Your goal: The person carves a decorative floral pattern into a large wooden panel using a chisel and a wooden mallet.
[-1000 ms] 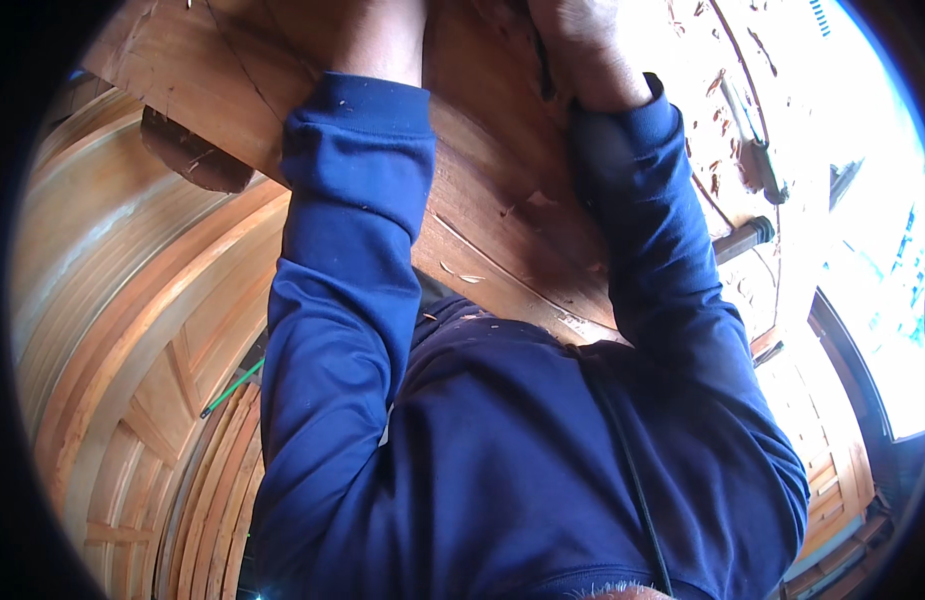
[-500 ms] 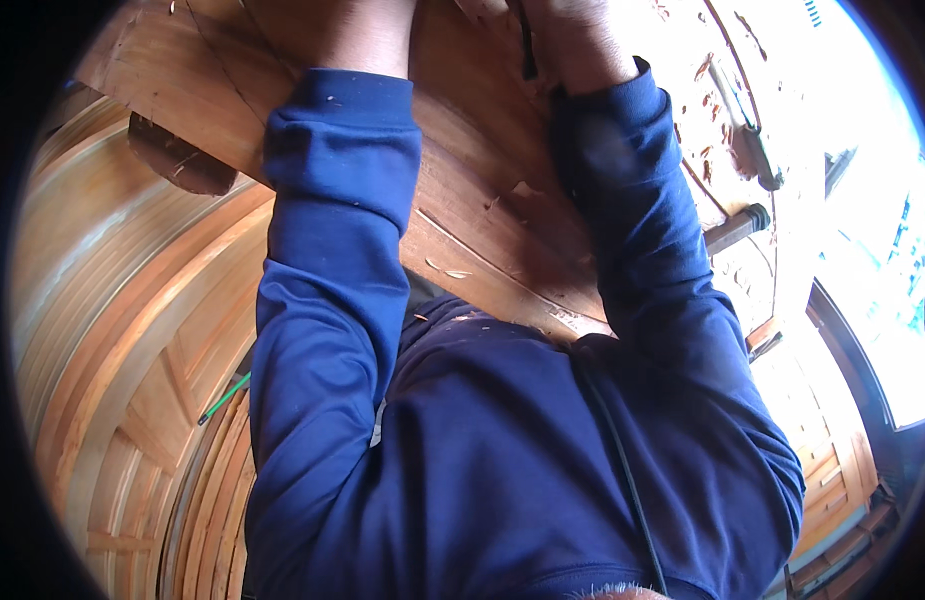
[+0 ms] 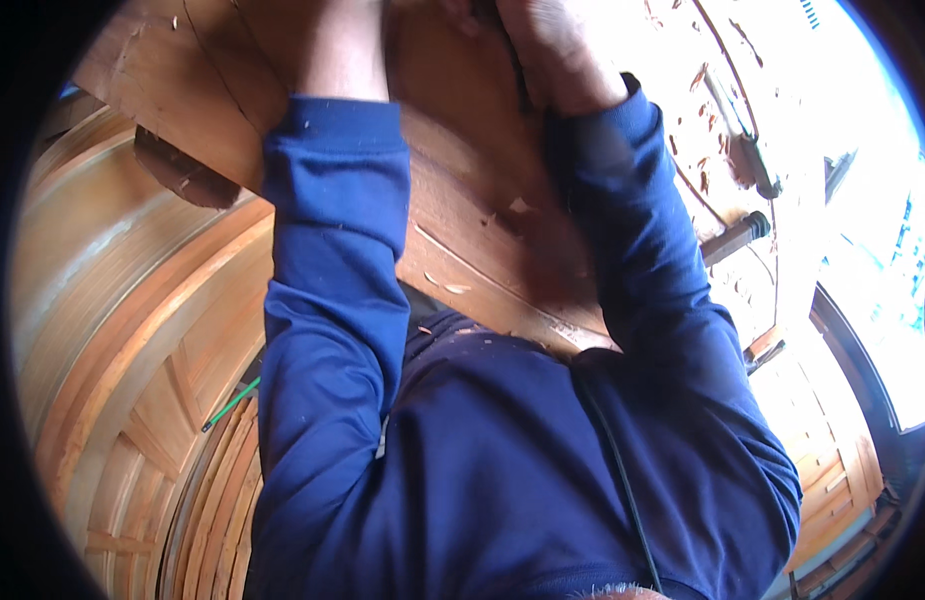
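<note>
Right hand [image 3: 550, 38]: cut by the upper edge, over a brown wooden board [image 3: 482, 170]. Cannot tell how far closed; slim dark shape [image 3: 518, 62] just beside it, whether held or merely near unclear. Left hand: past the upper edge, grip out of sight, nothing to tell of its hold; only the bare left wrist [image 3: 344, 60] showing above a blue cuff.

Board: beneath both forearms, slanting from upper left to the person's waist, marked with long curved lines. Pale shavings [image 3: 447, 286] near its close edge.

Rightward, in strong light: reddish chips [image 3: 700, 78], scattered; dark tool [image 3: 754, 168], lying among them; dark-ended wooden bar [image 3: 737, 238], just beside the right sleeve [image 3: 632, 220].

Leftward, lower down: dark brown piece [image 3: 182, 168] projecting past the board's edge; large panelled woodwork [image 3: 132, 300]; thin green stick [image 3: 230, 405]; wooden strips [image 3: 212, 500], set side by side.
</note>
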{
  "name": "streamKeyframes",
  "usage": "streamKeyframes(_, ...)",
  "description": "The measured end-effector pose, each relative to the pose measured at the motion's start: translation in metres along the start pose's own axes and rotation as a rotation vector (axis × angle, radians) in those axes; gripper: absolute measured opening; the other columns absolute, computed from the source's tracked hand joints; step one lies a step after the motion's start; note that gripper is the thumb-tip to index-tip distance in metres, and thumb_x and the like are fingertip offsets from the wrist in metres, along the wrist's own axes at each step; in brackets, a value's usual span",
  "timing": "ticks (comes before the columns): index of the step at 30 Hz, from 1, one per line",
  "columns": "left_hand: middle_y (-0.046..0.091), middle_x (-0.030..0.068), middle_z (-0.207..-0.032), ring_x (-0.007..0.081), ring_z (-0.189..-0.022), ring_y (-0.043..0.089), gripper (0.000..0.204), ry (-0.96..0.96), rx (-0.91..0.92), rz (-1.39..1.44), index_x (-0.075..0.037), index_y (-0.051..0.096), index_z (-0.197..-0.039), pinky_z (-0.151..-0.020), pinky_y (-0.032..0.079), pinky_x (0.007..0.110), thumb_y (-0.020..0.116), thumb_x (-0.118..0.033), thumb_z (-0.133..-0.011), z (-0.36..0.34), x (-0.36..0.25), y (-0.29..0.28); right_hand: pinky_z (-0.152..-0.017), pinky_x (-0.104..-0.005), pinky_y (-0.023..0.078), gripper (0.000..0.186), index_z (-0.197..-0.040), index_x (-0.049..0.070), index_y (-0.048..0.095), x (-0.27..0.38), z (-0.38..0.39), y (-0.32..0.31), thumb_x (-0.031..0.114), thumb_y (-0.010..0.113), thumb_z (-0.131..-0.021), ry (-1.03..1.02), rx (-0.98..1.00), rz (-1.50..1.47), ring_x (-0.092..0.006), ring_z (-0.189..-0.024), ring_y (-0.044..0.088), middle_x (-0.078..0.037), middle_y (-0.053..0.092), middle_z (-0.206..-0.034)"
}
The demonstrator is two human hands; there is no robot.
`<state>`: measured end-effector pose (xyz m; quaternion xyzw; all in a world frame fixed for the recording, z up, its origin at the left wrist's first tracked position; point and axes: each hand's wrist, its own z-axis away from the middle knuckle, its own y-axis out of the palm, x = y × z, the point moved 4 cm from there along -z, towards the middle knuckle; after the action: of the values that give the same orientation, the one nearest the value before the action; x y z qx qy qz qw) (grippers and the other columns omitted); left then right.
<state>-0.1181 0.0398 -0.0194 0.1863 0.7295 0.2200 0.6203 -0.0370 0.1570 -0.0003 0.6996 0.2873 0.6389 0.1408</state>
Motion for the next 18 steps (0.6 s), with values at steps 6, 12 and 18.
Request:
streamKeyframes(6, 0.069, 0.0199, -0.102, 0.0296, -0.082, 0.073, 0.069, 0.184, 0.016, 0.026, 0.001, 0.053, -0.137, -0.073, 0.060, 0.037, 0.047, -0.060, -0.104, -0.010, 0.001, 0.000, -0.059, -0.0226, 0.046, 0.051, -0.150, 0.006, 0.050, 0.034, -0.010, -0.054, 0.026, 0.056, -0.103, -0.023, -0.313, 0.084, -0.0093, -0.073, 0.055, -0.003, 0.064, -0.101)
streamKeyframes(12, 0.067, 0.0180, -0.113, 0.0289, -0.099, 0.070, 0.076, 0.014, -0.095, -0.019, 0.000, 0.044, -0.150, -0.090, 0.055, 0.039, 0.045, -0.060, -0.104, -0.012, -0.005, 0.007, -0.048, -0.0214, 0.039, 0.054, -0.160, 0.014, 0.039, 0.025, -0.038, -0.045, 0.021, 0.055, -0.108, -0.009, -0.265, 0.185, -0.0032, -0.061, 0.050, 0.000, 0.060, -0.099)
streamKeyframes(18, 0.067, 0.0161, -0.117, 0.0277, -0.106, 0.068, 0.068, -0.029, 0.460, 0.409, -0.003, 0.046, -0.153, -0.096, 0.052, 0.039, 0.040, -0.054, -0.109, -0.027, -0.006, 0.000, -0.089, -0.0201, 0.049, 0.052, -0.158, 0.001, 0.040, -0.028, -0.055, -0.024, 0.009, 0.055, -0.108, -0.033, -0.228, -0.062, -0.0065, -0.104, 0.058, -0.003, 0.061, -0.132)
